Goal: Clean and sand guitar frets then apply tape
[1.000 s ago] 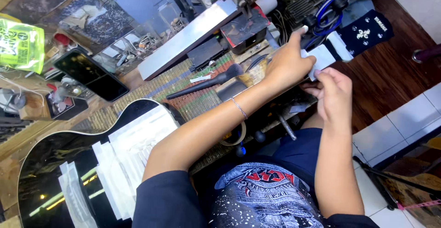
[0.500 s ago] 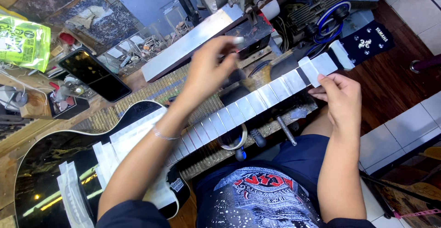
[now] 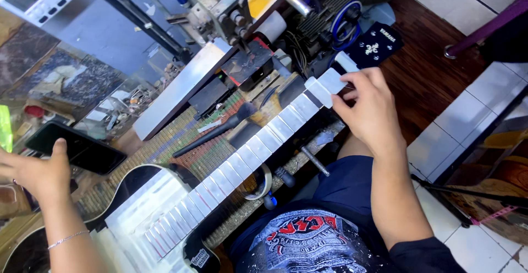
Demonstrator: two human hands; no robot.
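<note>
A black guitar (image 3: 137, 196) is being laid across the cluttered bench (image 3: 181, 141), its neck (image 3: 258, 141) running up to the right toward the headstock (image 3: 377, 45) — probably so that the whole taped fretboard is being kept within reach. The neck is being steadied near its upper end by the right hand (image 3: 368, 111), whose fingers are being curled loosely against the tape there. The left hand (image 3: 33, 171) is being held open and empty, just beside a dark phone (image 3: 77, 149) — whether it is being touched cannot be told.
</note>
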